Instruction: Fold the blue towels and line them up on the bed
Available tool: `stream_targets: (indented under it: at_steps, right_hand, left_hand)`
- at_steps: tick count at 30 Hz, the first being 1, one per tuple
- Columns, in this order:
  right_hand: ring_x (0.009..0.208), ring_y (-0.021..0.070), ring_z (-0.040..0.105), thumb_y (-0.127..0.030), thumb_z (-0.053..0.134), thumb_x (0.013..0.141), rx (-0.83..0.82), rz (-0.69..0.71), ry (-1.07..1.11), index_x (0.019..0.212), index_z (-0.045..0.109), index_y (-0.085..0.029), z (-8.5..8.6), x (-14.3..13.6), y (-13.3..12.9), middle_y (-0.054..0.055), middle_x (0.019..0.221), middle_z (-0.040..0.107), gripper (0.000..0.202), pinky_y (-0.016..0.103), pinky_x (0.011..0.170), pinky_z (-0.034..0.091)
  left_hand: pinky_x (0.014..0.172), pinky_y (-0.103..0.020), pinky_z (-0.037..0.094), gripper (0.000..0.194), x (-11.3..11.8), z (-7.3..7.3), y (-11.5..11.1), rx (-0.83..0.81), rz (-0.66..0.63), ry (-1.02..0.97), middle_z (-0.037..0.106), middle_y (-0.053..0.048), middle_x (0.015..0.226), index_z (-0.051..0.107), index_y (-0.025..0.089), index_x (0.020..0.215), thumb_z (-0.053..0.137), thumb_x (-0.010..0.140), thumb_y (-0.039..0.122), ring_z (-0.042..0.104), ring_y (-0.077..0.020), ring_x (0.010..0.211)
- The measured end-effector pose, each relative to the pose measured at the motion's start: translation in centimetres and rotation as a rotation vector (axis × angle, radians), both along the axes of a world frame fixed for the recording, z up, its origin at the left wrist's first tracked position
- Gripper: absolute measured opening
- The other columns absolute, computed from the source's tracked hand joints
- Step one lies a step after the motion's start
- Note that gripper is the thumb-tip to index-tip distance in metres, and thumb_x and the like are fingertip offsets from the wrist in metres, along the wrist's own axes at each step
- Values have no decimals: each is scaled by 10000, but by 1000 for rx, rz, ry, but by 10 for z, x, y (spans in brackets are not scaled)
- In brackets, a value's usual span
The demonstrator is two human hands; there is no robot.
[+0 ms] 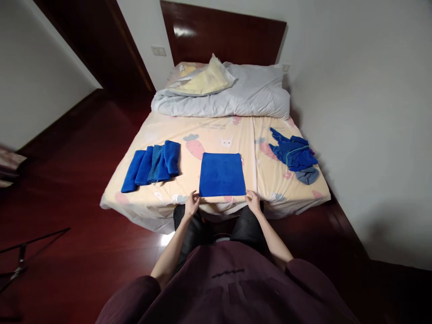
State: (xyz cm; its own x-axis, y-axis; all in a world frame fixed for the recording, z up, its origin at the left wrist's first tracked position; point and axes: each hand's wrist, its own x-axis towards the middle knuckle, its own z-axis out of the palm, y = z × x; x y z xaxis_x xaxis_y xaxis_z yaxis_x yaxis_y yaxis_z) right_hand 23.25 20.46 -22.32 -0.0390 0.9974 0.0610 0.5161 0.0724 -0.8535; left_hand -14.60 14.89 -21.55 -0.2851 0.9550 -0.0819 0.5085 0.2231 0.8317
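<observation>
A blue towel (pixel 222 174) lies spread flat as a near-square close to the bed's front edge. At its near left corner, my left hand (pixel 191 204) is closed, thumb and fingers pinching the cloth. My right hand (pixel 254 202) pinches the near right corner in the same way. To the left, several blue towels (pixel 144 166), folded into long narrow shapes, lie side by side, one of them a duller teal. A crumpled pile of blue cloths (pixel 297 152), with a greyish piece at its near end, rests on the right side of the bed.
The bed (pixel 219 132) has a pale sheet with carrot and rabbit prints. A rolled-back grey-white quilt (pixel 256 90) lies before the dark wooden headboard (pixel 229 33). A wall stands close on the right. Black stand legs (pixel 22 258) rise from the floor at left.
</observation>
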Motion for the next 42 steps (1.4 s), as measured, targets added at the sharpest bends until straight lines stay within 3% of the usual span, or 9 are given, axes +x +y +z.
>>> stream_targets:
  at_steps: [6,12,18,22,27,31,36,42]
  right_hand:
    - [909,258,723,-295,697,726,-93,-103,225,1196,690,-173,-13,1,12,159,1128,774,485,447,897,601]
    - [883,244,733,-280,736,675,-154,-76,373,1176,671,-187,-23,0,22,124,1003,772,514,401,860,598]
    - [855,208,726,-203,730,651,-155,19,349,1199,661,-207,-20,1,32,93,1028,746,552,342,768,604]
    - [703,159,690,-180,695,657,-174,55,301,1183,660,-195,-17,1,38,21,847,699,528,286,667,582]
    - [621,134,628,-161,695,605,-145,37,202,1042,688,-186,-17,1,31,1,827,643,437,255,582,533]
    - [624,152,595,-156,708,601,-86,20,108,987,707,-202,-19,-1,16,0,800,643,389,282,609,528]
    - [765,213,642,-135,688,624,-25,2,-79,987,714,-223,-21,-11,2,3,808,660,375,348,767,549]
    - [893,231,641,-91,589,681,104,-44,-157,857,733,-229,-10,-25,3,64,977,650,266,369,871,553]
  left_hand:
    - [944,-409,573,515,-3,6,18,23,-21,-74,749,-129,1157,577,180,1325,653,823,270,721,-251,1013]
    - [891,-376,555,500,-6,2,26,-89,-24,16,754,-99,1005,609,165,1268,717,787,243,720,-236,881]
    - [866,-344,531,531,-12,0,35,-81,-105,39,731,-36,878,617,177,1299,701,776,209,702,-213,835]
    - [828,-320,520,622,-14,-2,36,-63,-154,43,697,6,787,609,184,1365,693,750,187,673,-191,767]
    - [788,-319,518,398,-13,-9,29,-50,-169,99,678,-11,751,763,180,1082,687,692,160,650,-199,745]
    - [783,-322,525,371,-14,-15,18,-25,-135,102,705,-41,863,766,178,1012,653,663,124,647,-196,762]
    - [784,-335,524,361,-10,-25,4,35,-112,130,665,-42,834,760,182,967,598,659,87,608,-189,739]
    - [918,-410,539,290,1,-19,14,187,-24,179,583,-85,916,771,202,909,574,719,105,614,-251,930]
